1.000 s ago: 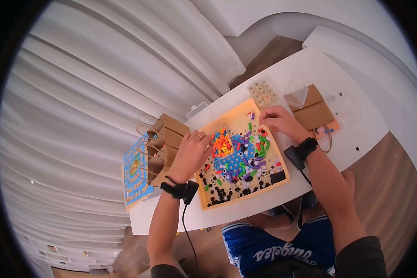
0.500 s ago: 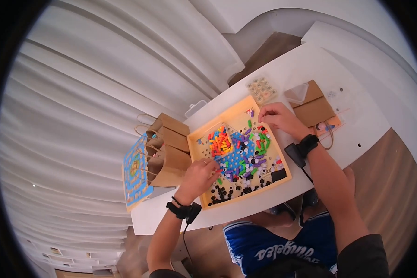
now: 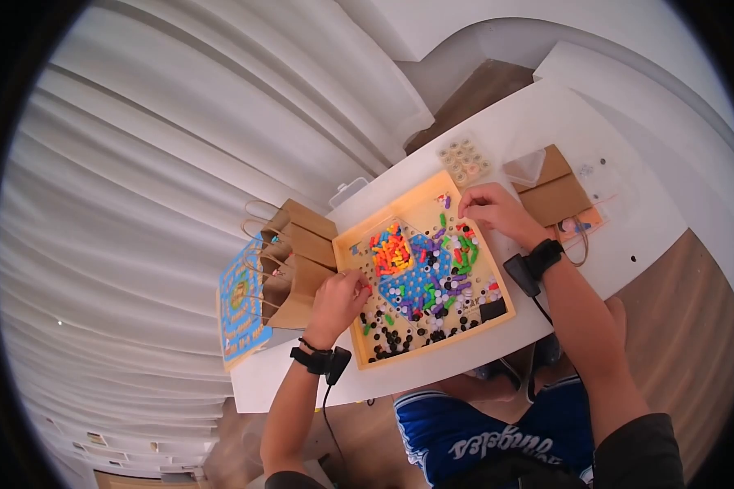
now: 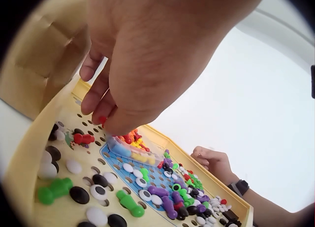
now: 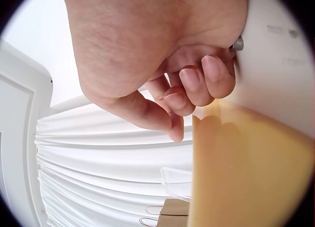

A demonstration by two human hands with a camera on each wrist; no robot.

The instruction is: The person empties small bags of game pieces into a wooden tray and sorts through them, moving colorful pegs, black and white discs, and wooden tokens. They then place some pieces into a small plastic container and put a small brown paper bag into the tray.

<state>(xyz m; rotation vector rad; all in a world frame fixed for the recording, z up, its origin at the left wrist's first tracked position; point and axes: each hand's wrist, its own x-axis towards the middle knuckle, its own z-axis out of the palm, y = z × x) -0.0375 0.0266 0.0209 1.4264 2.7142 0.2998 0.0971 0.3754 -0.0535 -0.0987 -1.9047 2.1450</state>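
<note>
A shallow wooden game board (image 3: pixel 352 236) with raised edges holds colored pegs and black and white round pieces. Over its left side, my left hand (image 3: pixel 338 303) pinches a small red peg (image 4: pixel 102 119) between thumb and fingertips; most of the peg is hidden. Beyond those fingers sits a clear tray of red, orange, yellow and blue pegs (image 3: pixel 392 251), on the blue printed part (image 4: pixel 155 175). My right hand (image 3: pixel 491 212) stays by the board's far right edge, its fingers loosely curled with nothing visible in them.
Brown paper bags (image 3: pixel 308 273) stand left of the board, close to my left hand, with a blue game box (image 3: pixel 240 293) behind them. A clear compartment case (image 3: pixel 464 159) lies beyond the board. A flat brown bag (image 3: pixel 556 191) lies right of my right hand.
My left hand came down from near the peg tray, reached in over the board's left part, then drew back left with a red peg in its fingertips. The right hand stays put.
</note>
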